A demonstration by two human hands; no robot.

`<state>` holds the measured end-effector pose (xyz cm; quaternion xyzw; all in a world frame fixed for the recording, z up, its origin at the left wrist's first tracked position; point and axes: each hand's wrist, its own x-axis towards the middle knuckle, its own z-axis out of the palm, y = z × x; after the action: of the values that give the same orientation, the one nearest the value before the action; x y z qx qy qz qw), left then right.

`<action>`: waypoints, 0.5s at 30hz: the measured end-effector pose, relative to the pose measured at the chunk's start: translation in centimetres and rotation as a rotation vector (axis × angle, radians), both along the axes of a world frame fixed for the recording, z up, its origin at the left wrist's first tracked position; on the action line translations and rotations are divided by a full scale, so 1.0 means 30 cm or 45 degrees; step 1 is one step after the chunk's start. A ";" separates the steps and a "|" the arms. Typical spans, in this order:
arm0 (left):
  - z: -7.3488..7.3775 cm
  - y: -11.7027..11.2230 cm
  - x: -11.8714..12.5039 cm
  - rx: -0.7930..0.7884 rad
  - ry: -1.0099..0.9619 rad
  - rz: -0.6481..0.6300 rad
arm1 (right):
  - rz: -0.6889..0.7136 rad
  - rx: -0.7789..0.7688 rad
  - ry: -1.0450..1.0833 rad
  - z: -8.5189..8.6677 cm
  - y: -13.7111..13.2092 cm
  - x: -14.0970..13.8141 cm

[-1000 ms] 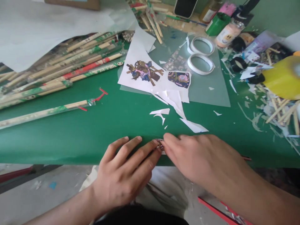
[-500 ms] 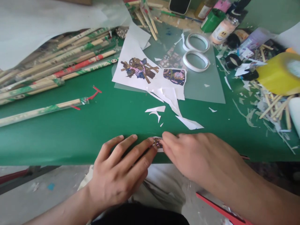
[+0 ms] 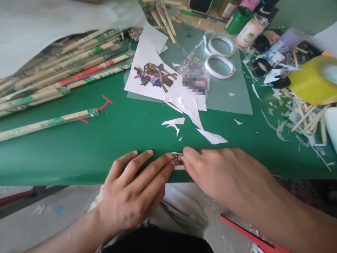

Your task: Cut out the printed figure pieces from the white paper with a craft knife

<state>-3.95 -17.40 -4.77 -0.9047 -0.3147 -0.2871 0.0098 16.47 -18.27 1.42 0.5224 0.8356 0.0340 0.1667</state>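
Note:
A small printed paper piece [image 3: 178,160] with a dark patterned picture lies near the front edge of the green table, between my two hands. My left hand [image 3: 139,186] rests with fingers spread, its index and middle fingertips pressing on the piece's left end. My right hand [image 3: 213,168] is closed, thumb and curled fingers at the right end, covering that part of the piece. Whether anything else is inside the right fingers is hidden. Beyond the hands lie white paper scraps [image 3: 212,136] and a larger white sheet [image 3: 139,82] with a printed brown and blue figure.
Wrapped chopsticks [image 3: 92,70] are heaped at the back left, with one wrapped pair [image 3: 52,124] nearer. Two narrow tape rolls [image 3: 231,73] lie on a translucent sheet [image 3: 237,102]. Paint bottles [image 3: 250,33], a wide yellow tape roll [image 3: 302,82] and stick offcuts [image 3: 308,117] crowd the right.
Both hands keep almost the same place on the paper piece. The view has shifted very slightly; nothing was visibly picked up or let go.

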 end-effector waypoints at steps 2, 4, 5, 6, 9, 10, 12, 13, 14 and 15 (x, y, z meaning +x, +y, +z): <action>0.000 -0.001 0.000 -0.002 -0.003 0.001 | -0.001 0.014 0.009 -0.004 -0.001 0.004; 0.000 -0.001 0.000 -0.004 -0.004 0.000 | -0.003 0.064 0.021 -0.010 -0.004 0.009; 0.000 0.000 0.000 -0.005 -0.001 -0.001 | 0.001 0.082 0.023 -0.012 -0.005 0.012; 0.001 0.000 0.000 -0.005 0.004 -0.004 | 0.008 0.088 0.024 -0.014 -0.006 0.015; 0.002 0.004 0.000 0.001 0.010 -0.010 | 0.018 0.084 0.022 -0.014 -0.006 0.020; 0.002 0.005 0.000 0.004 0.009 -0.013 | 0.018 0.076 0.023 -0.013 -0.006 0.021; 0.002 0.006 0.000 0.005 0.010 -0.014 | 0.009 0.064 0.030 -0.010 -0.005 0.024; 0.002 0.007 0.001 0.005 0.012 -0.013 | 0.003 0.058 0.038 -0.009 -0.005 0.026; 0.001 0.006 0.001 0.005 0.016 -0.012 | -0.002 0.053 0.043 -0.008 -0.005 0.028; 0.000 0.006 0.001 0.006 0.018 -0.010 | -0.006 0.054 0.046 -0.007 -0.006 0.031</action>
<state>-3.91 -17.22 -4.76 -0.9079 -0.3102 -0.2817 0.0131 17.40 -18.45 1.21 0.5282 0.8364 0.0418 0.1404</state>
